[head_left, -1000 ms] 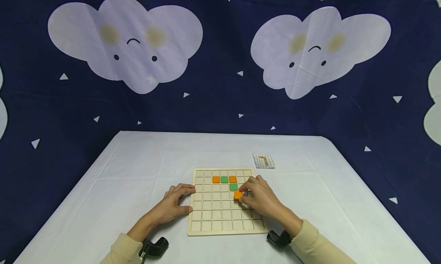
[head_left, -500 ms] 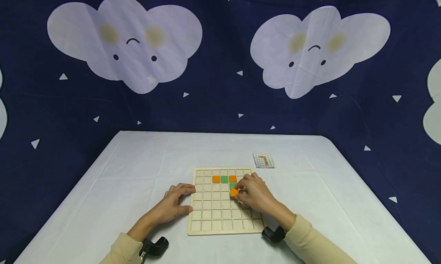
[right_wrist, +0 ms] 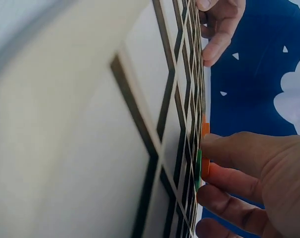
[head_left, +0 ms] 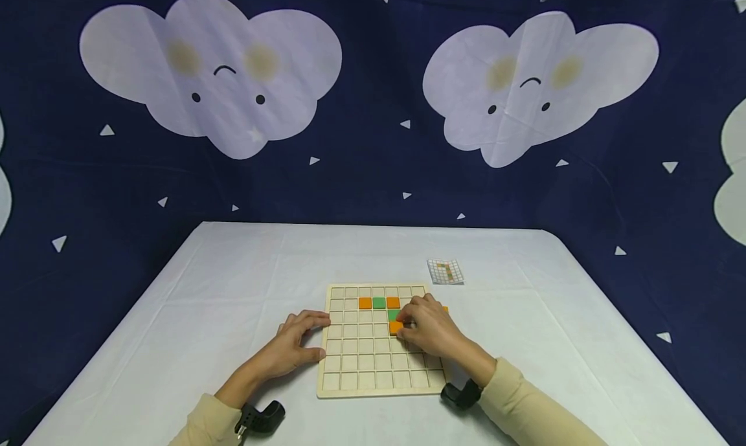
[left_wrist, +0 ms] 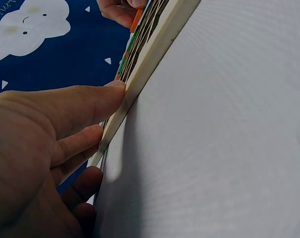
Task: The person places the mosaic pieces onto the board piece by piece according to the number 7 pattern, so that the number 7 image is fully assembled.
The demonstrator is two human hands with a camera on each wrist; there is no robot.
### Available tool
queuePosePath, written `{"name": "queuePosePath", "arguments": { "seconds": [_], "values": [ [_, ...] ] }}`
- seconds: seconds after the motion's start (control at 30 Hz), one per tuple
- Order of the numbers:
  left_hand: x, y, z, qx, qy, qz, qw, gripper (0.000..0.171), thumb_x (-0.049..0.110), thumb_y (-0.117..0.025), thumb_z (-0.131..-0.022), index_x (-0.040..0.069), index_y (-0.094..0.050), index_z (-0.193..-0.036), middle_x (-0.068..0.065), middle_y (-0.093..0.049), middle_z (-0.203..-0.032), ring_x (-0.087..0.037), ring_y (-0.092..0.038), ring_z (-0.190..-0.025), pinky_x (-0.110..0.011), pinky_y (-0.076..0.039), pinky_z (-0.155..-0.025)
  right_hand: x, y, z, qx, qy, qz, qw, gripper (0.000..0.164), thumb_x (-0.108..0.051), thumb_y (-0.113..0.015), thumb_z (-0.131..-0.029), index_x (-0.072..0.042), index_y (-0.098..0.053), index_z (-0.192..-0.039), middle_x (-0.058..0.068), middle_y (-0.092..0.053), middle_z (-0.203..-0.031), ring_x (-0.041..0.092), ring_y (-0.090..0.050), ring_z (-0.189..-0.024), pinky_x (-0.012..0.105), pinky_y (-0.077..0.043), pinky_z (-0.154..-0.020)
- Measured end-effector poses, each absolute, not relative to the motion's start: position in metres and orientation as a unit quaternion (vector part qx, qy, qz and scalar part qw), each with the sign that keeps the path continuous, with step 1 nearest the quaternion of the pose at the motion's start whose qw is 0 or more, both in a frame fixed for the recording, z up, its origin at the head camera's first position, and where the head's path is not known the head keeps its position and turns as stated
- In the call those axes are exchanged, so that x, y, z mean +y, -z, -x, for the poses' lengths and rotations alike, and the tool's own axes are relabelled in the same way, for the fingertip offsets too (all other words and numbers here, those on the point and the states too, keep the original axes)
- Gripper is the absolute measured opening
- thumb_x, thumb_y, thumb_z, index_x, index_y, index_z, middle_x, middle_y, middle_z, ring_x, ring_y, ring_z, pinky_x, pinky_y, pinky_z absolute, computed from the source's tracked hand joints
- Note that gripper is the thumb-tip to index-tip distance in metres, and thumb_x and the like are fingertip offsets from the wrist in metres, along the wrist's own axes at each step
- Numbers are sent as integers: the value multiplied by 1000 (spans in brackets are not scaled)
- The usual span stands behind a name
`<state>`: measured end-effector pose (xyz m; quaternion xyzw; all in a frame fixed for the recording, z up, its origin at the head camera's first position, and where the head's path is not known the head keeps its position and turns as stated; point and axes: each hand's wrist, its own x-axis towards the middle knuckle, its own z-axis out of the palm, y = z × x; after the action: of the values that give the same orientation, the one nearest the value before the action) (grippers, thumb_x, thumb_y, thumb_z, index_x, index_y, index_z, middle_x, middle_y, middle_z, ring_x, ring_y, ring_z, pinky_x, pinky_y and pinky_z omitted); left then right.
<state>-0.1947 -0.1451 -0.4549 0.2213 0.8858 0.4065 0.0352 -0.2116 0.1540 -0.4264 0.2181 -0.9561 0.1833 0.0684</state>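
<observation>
A pale wooden grid board [head_left: 381,363] lies on the table. My left hand [head_left: 291,345] rests against its left side, thumb and fingertips spread along the edge; in the left wrist view the thumb [left_wrist: 90,104] touches the rim. My right hand [head_left: 431,326] pinches an orange square tile [head_left: 395,328] between thumb and index finger, low over a cell just below a green tile [head_left: 394,314]. Above that, a row on the board holds an orange tile [head_left: 364,303], a green tile [head_left: 379,303] and another orange tile [head_left: 393,302]. The right hand hides part of the board's right side.
A small printed pattern card [head_left: 445,272] lies behind the board's far right corner. An orange sliver [head_left: 445,309] shows just right of the right hand. White cloth covers the table [head_left: 262,271]; a dark blue cloud-print curtain [head_left: 373,174] hangs behind.
My right hand has moved slightly left and brought the orange tile down into line under the green tile. An orange sliver now shows beside that hand. The left hand stays put.
</observation>
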Motion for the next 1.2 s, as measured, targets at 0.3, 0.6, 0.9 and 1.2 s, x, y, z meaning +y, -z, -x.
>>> {"name": "queuePosePath", "arguments": {
  "seconds": [0.3, 0.6, 0.9, 1.2],
  "values": [
    [-145, 456, 194, 884, -408, -224, 34, 51, 19, -74, -77, 10, -58, -125, -3, -49, -137, -17, -39, -112, -38, -24, -91, 154, 430, 212, -955, -175, -226, 76, 18, -24, -77, -75, -16, -72, -90, -7, -58, -86, 10, -42, -80, 29, -35, -73],
    [-145, 456, 194, 883, -413, -222, 37, 51, 19, -74, -77, 11, -58, -125, -2, -49, -138, -17, -39, -110, -36, -23, -91, 153, 430, 211, -956, -161, -230, 86, 19, -25, -78, -74, -16, -71, -90, -6, -59, -87, 11, -43, -80, 30, -36, -74],
    [-145, 457, 194, 884, -410, -223, 29, 50, 18, -74, -76, 11, -59, -124, -2, -50, -137, -17, -40, -110, -37, -23, -92, 153, 431, 211, -956, -156, -232, 93, 20, -26, -79, -74, -16, -71, -90, -6, -59, -86, 11, -43, -80, 29, -36, -73],
    [-145, 457, 195, 885, -408, -223, 31, 50, 19, -75, -77, 11, -58, -124, -2, -50, -137, -18, -40, -112, -37, -24, -92, 153, 432, 211, -955, -163, -227, 94, 22, -25, -79, -73, -15, -72, -92, -6, -59, -87, 11, -43, -80, 30, -36, -74]
  ]
}}
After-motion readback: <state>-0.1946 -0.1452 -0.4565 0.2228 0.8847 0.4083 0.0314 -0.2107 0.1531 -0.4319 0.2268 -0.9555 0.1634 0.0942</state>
